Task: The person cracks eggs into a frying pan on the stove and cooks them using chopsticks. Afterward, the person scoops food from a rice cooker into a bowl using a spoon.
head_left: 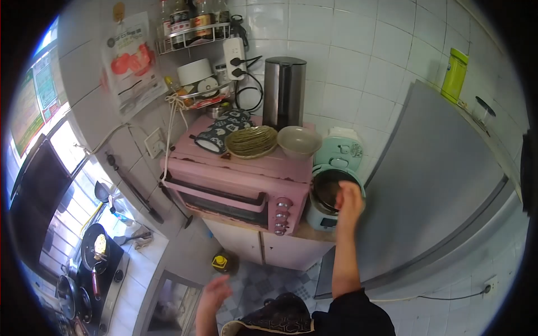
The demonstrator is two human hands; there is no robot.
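Note:
My right hand (350, 197) reaches over the right side of a mint-green rice cooker (322, 220), whose lid (341, 152) stands raised at the back. Its fingers are closed at the rim of the dark inner pot (325, 187); part of the grip is hidden by the hand itself. Low in the view, my left hand (216, 294) hangs above the floor, fingers loosely apart and nothing in them. Left of the cooker, a pale bowl (300, 141) and a stack of ridged plates (251, 141) rest on the pink oven (224, 173).
An oven mitt (224, 131) and a tall metal canister (284, 92) also sit on the oven. A grey fridge (426, 185) borders the right side. A stove with a frying pan (95, 246) is at left. A yellow-capped bottle (220, 262) stands on the floor.

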